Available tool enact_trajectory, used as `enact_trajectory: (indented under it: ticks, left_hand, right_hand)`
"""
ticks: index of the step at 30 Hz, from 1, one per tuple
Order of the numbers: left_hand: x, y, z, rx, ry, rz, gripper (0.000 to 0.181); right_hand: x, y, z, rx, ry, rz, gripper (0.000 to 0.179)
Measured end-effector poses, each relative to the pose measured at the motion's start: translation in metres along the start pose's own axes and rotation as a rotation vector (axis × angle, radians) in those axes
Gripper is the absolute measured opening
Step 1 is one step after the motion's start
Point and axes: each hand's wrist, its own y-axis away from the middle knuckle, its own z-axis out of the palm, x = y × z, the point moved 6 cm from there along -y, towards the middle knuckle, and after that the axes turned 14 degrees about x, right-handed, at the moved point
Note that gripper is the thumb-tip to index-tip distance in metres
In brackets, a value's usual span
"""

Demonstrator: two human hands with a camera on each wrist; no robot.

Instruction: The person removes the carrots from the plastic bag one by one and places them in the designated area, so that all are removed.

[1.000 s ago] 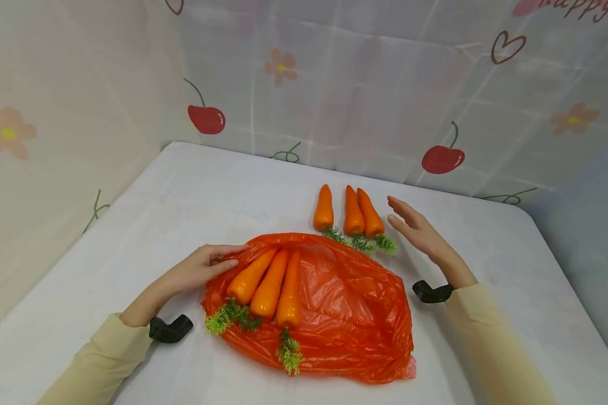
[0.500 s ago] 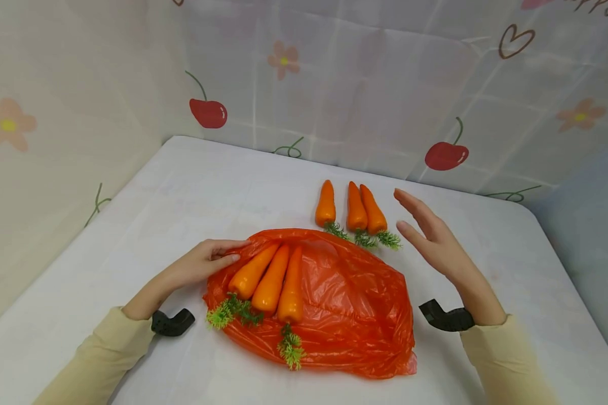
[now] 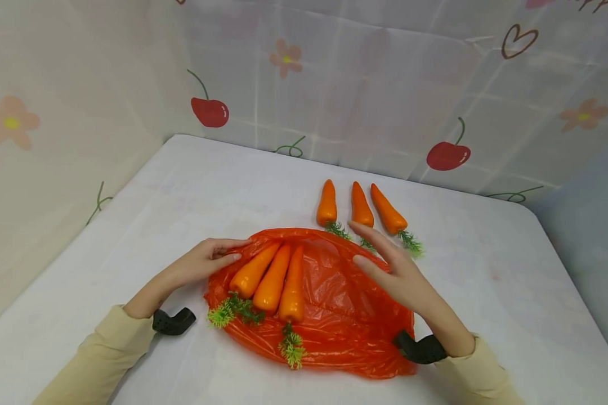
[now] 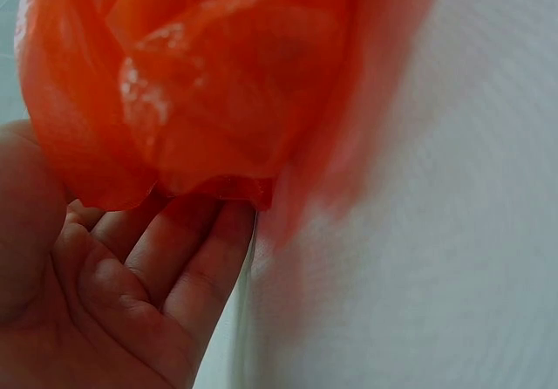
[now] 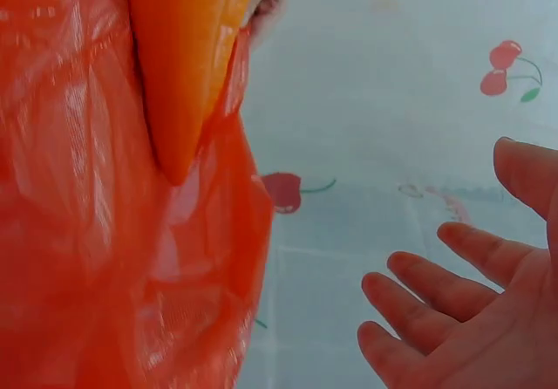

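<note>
The red bag [image 3: 339, 301] is best steadied at its left edge, which is pinched by the left hand [image 3: 202, 261], so that the thin film is not dragged; the far carrots [image 3: 362, 208], spaced apart on the worktop [image 3: 182, 191] beyond, are best lifted singly by the right hand [image 3: 402, 278], which is held spread and empty. Glossy, crinkled plastic is overlaid by three near carrots [image 3: 272, 284], smooth, tapered and tufted with feathery green.
</note>
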Motion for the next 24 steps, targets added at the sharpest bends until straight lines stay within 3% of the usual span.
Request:
enact_trajectory:
  ticks: [8, 14, 24]
  left_hand:
    - [0.000, 0.000, 0.000, -0.004, -0.001, -0.008, 0.040]
    - [0.000, 0.001, 0.000, 0.001, 0.002, -0.007, 0.039]
    - [0.000, 0.000, 0.000, 0.003, -0.005, -0.016, 0.039]
  right_hand:
    - [-0.012, 0.014, 0.035, -0.105, -0.007, 0.020, 0.052]
    - [-0.015, 0.027, 0.062, -0.243, -0.009, 0.085, 0.054]
    - [0.005, 0.036, 0.087, -0.278, 0.093, 0.138, 0.060]
